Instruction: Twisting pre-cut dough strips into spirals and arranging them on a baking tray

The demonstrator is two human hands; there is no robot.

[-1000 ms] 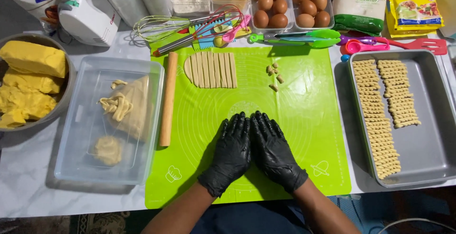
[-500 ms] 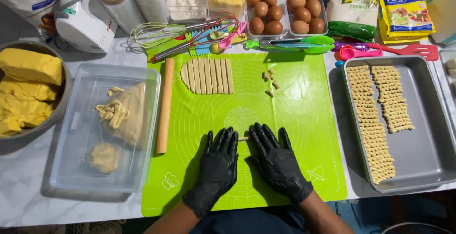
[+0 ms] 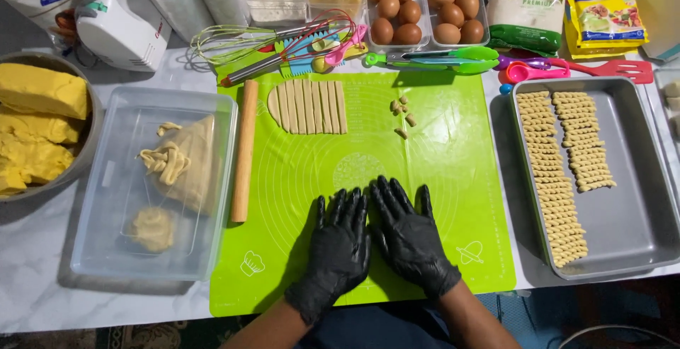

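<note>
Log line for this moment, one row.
left hand: flat on green mat | right hand: flat beside it | dough strips: mat top | tray: twisted pieces

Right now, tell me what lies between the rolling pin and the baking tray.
In the head view: the green mat, bearing cut dough strips and small dough bits, between rolling pin and baking tray.

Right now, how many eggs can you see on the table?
10, all brown, at the top of the view: five in the left clear tray and five in the right clear tray. More may be hidden beyond the frame's edge.
</note>
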